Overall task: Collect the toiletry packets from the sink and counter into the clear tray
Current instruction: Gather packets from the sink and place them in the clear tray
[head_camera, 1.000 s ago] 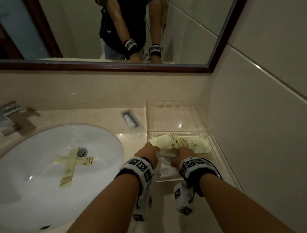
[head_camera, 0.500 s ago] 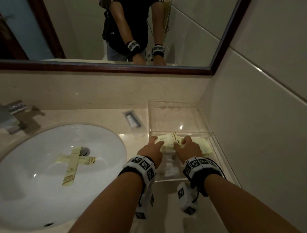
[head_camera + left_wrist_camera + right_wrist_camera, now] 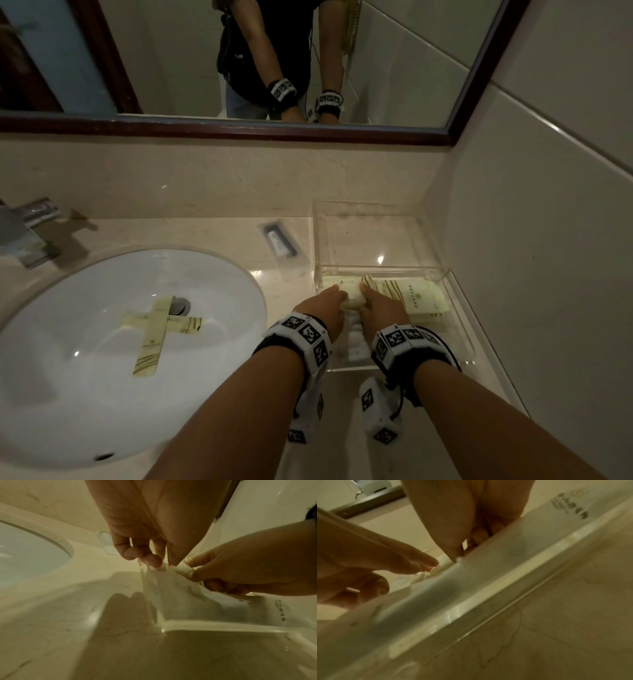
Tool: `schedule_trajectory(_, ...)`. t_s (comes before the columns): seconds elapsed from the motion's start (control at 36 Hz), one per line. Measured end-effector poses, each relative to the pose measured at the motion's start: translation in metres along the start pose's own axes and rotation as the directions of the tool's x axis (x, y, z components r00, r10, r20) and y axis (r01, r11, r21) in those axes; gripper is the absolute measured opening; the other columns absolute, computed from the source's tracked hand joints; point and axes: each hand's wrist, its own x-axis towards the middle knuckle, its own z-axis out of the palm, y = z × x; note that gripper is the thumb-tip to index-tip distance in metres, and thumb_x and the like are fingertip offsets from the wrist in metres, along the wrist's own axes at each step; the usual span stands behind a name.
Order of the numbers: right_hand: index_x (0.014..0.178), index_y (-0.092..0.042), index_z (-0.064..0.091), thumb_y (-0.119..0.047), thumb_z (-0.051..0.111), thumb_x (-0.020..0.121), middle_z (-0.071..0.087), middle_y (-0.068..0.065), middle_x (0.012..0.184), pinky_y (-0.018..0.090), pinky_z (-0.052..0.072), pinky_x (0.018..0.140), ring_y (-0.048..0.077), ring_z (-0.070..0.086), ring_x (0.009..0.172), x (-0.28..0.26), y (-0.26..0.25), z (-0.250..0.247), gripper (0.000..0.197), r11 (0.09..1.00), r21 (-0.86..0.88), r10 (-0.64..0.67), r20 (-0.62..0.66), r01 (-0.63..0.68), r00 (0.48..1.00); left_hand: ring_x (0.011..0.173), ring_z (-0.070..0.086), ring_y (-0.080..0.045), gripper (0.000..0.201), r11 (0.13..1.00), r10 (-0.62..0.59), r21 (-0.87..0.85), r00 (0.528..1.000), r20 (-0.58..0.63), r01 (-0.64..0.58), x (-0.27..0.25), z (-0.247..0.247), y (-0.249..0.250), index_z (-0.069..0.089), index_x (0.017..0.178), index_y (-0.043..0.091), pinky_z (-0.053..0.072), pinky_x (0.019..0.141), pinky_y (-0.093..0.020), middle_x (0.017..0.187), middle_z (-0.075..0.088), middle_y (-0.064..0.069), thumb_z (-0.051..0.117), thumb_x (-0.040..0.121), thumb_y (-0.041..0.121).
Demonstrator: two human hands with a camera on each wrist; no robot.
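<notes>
Cream packet point(image 3: 352, 294), clear tray point(image 3: 459, 318): long axis left-right.
Left hand point(image 3: 327, 310) and right hand point(image 3: 378, 308) pinch it between fingertips; print unreadable.

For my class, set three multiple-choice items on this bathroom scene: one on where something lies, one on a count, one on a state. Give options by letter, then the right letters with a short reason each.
1. Where does the small clear sachet lie?
A. in the sink basin
B. on the counter between the sink and the clear tray
C. on the tap

2. How many cream packets lie in the sink?
A. none
B. two, crossed
C. five

3. What are the two hands doing?
A. hanging idle over the floor
B. both holding one cream packet over the tray
C. turning the tap

Answers: B, the sachet sits on the marble left of the clear tray. B, one long packet lies across another by the drain. B, the left hand and right hand pinch the same packet between them, as the left wrist view confirms.
</notes>
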Motion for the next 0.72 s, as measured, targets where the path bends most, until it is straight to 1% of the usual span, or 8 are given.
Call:
schedule_trajectory(0.11, 0.14, -0.024, 0.042, -0.022, 0.045, 0.096, 0.062, 0.019, 0.118, 0.037, 0.046, 0.093, 0.036, 0.06, 0.107, 0.004, 0.002, 0.003, 0.044, 0.999, -0.045, 0.019, 0.018, -0.019, 1.0, 0.128, 0.05, -0.022, 0.04, 1.0, -0.025, -0.009, 1.0, -0.001, 0.025, 0.0, -0.001, 0.001, 0.041, 0.139, 0.017, 0.041, 0.106, -0.034, 0.143, 0.045, -0.003, 0.038, 0.099, 0.011)
schedule_trajectory(0.17, 0.105, -0.018, 0.063, -0.036, 0.056, 0.091, 0.063, 0.013, 0.092, 0.035, 0.046, 0.093, 0.03, 0.06, 0.087, 0.001, 0.004, 0.0, 0.024, 0.99, 0.129, 0.053, 0.027, -0.056, 0.998, 0.125, 0.052, -0.022, 0.04, 0.999, -0.04, -0.019, 0.999, 0.011, 0.04, 0.002, -0.002, 0.0, 0.042, 0.138, 0.017, 0.042, 0.104, -0.033, 0.141, 0.048, -0.004, 0.038, 0.099, 0.012)
schedule_trajectory(0.19, 0.092, -0.017, 0.064, -0.041, 0.058, 0.089, 0.061, 0.011, 0.084, 0.033, 0.046, 0.095, 0.027, 0.059, 0.082, 0.001, 0.004, -0.002, 0.024, 0.983, 0.166, 0.082, 0.003, -0.082, 0.997, 0.126, 0.051, -0.022, 0.041, 0.999, -0.046, -0.024, 0.999, 0.011, 0.046, 0.002, -0.004, 0.0, 0.041, 0.139, 0.018, 0.041, 0.104, -0.032, 0.142, 0.048, -0.005, 0.039, 0.099, 0.012)
schedule_trajectory(0.28, 0.129, -0.016, 0.056, -0.029, 0.052, 0.095, 0.065, 0.011, 0.105, 0.012, 0.047, 0.088, 0.026, 0.062, 0.096, -0.001, 0.002, -0.017, 0.037, 0.964, 0.255, 0.081, 0.002, -0.079, 0.997, 0.136, 0.042, -0.02, 0.049, 0.998, -0.047, -0.038, 0.999, -0.001, 0.047, -0.002, -0.016, 0.001, 0.033, 0.146, 0.023, 0.033, 0.111, -0.03, 0.151, 0.038, -0.002, 0.036, 0.099, 0.01)
schedule_trajectory(0.33, 0.137, -0.025, 0.048, -0.025, 0.049, 0.094, 0.062, 0.008, 0.123, 0.019, 0.043, 0.094, 0.023, 0.06, 0.108, -0.009, 0.0, -0.034, 0.042, 0.982, 0.187, 0.028, -0.061, -0.016, 0.998, 0.138, 0.039, -0.02, 0.05, 0.997, -0.048, -0.057, 0.999, -0.011, 0.047, -0.007, -0.028, 0.0, 0.033, 0.147, 0.023, 0.03, 0.114, -0.029, 0.153, 0.036, -0.001, 0.035, 0.099, 0.008)
schedule_trajectory(0.42, 0.122, -0.027, 0.06, -0.021, 0.049, 0.09, 0.066, 0.005, 0.119, 0.026, 0.046, 0.088, 0.023, 0.062, 0.104, -0.017, -0.009, -0.052, 0.034, 0.997, 0.071, -0.009, -0.101, 0.016, 0.995, 0.139, 0.038, -0.021, 0.05, 0.997, -0.058, -0.047, 0.998, 0.014, 0.059, -0.018, -0.047, -0.005, 0.031, 0.148, 0.018, 0.027, 0.115, -0.028, 0.153, 0.036, -0.006, 0.035, 0.1, 0.008)
schedule_trajectory(0.56, 0.107, -0.028, 0.066, -0.021, 0.047, 0.089, 0.067, 0.006, 0.102, 0.026, 0.049, 0.07, 0.022, 0.062, 0.082, -0.029, -0.058, -0.072, 0.027, 0.999, 0.032, -0.017, -0.009, 0.018, 1.0, 0.135, 0.043, -0.024, 0.044, 0.991, -0.137, 0.0, 0.99, -0.014, 0.137, -0.048, -0.072, -0.03, 0.036, 0.146, 0.016, 0.033, 0.11, -0.03, 0.148, 0.043, -0.009, 0.034, 0.102, 0.017)
schedule_trajectory(0.72, 0.098, -0.023, 0.068, -0.026, 0.048, 0.09, 0.071, 0.01, 0.1, 0.03, 0.051, 0.081, 0.028, 0.066, 0.092, -0.039, -0.136, -0.055, 0.022, 0.994, 0.059, -0.09, 0.047, 0.088, 0.995, 0.14, 0.036, -0.024, 0.044, 0.974, -0.225, 0.027, 0.974, -0.009, 0.225, -0.086, -0.103, -0.079, 0.034, 0.147, 0.015, 0.028, 0.113, -0.028, 0.153, 0.037, -0.007, 0.033, 0.103, 0.023)
